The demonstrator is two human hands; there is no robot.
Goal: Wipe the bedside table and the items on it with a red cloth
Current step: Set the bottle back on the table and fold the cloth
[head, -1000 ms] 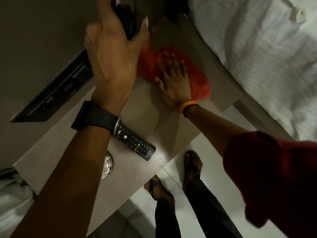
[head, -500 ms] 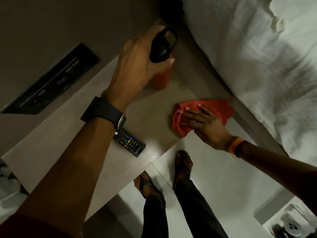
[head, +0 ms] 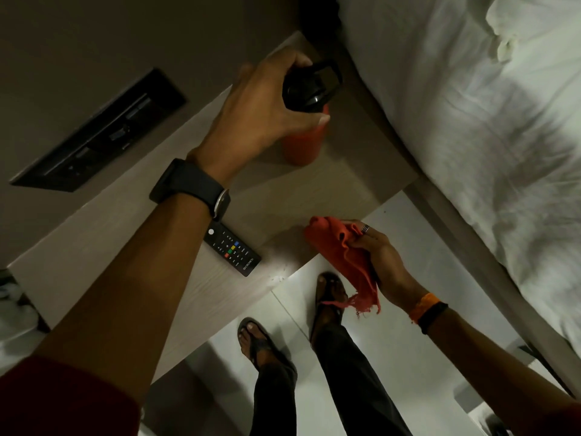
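Left hand [head: 261,111] is closing around the black lid of a red bottle [head: 303,138], gripping it from above. The bottle is standing upright at the far corner of the table [head: 132,234], next to the bed [head: 465,127]; whether its base is resting on the wood or hanging just above it cannot be told from this angle.

Right hand [head: 382,262] is clutching the red cloth [head: 344,256], bunched, at the table's front edge. One fold is touching or overhanging the rim; the frayed tail is dangling over the floor [head: 393,341], above the person's sandalled foot.

A black remote [head: 233,251] is lying flat near the front edge, partly under the left forearm, well apart from the bottle.

Step in hand, as judged: the tabletop stroke is ending at the edge and the items are coming due. The bottle, already gripped, looks like the first candidate.

Next move is calling for:
- bringing cloth and bottle together, either by lifting the bottle toward the right hand or carrying the cloth back across the table;
- wrapping the cloth around the red body while the left hand is steadying the lid;
- afterwards, attending to the remote and the patch beneath it.
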